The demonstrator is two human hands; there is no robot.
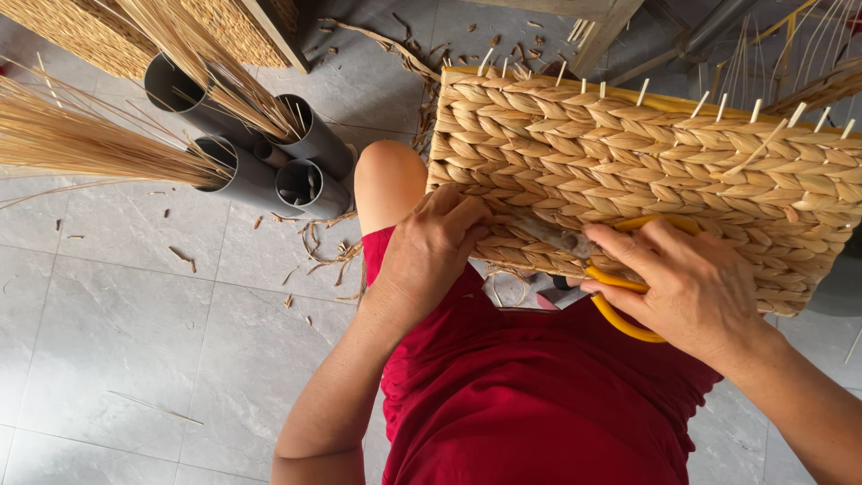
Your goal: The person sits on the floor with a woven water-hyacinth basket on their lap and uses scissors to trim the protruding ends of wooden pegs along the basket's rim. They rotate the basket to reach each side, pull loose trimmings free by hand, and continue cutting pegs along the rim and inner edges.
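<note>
A woven straw basket (646, 153) lies across my lap, its braided side facing up with pale stakes sticking out along the far rim. My left hand (435, 247) presses on the basket's near left edge, fingers curled over the weave. My right hand (687, 283) grips yellow-handled scissors (620, 287); their metal blades (552, 235) point left along the basket's lower edge, toward my left hand's fingertips.
Several grey plastic tubes (269, 153) holding bundles of dry straw (81, 135) lie on the grey tiled floor (135, 341) at the left. Straw scraps litter the floor. Another woven piece (108, 31) sits at top left, wooden furniture legs (611, 27) behind.
</note>
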